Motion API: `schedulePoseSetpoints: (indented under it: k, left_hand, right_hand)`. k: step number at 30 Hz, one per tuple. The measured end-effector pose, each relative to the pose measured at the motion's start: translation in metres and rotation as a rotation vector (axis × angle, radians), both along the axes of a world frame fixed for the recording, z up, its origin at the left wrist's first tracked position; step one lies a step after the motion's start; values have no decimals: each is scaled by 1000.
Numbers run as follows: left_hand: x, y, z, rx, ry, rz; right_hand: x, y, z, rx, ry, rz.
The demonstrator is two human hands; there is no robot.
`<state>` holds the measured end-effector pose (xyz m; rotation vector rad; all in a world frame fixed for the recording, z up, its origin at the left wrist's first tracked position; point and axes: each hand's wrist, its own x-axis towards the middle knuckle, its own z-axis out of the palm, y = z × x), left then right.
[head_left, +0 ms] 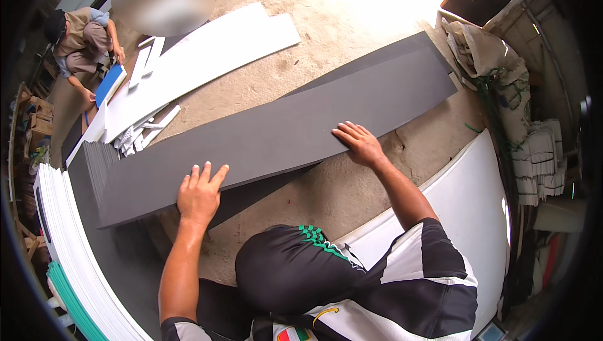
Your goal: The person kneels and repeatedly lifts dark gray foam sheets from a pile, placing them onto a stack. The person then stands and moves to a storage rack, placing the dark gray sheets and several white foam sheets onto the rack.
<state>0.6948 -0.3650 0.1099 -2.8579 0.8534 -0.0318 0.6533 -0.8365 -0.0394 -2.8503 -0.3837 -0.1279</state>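
Observation:
A long dark grey board lies across the concrete floor, resting on another dark board beneath it. My left hand lies flat on its near edge toward the left, fingers spread. Further right, my right hand presses flat on the same edge, fingers apart. Neither hand grips anything. My knee in black shorts shows below the board.
White boards lie on the floor at the back left, with small white offcuts beside them. A person crouches at far left by a blue piece. Stacked white sheets curve along the left; a white panel lies at right near sacks.

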Motion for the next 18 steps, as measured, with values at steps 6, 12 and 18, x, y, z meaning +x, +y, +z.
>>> schedulePoseSetpoints:
  k: [6, 12, 18]
  left_hand:
    - [-2, 47, 81, 73, -133, -14]
    - [-36, 94, 149, 18, -213, 144]
    - [-98, 148, 188, 15, -305, 296]
  right_hand:
    - [-25, -61, -27, -159, -21, -170]
    - [-3, -26, -3, -35, -64, -92]
    - [20, -1, -3, 11, -255, -97]
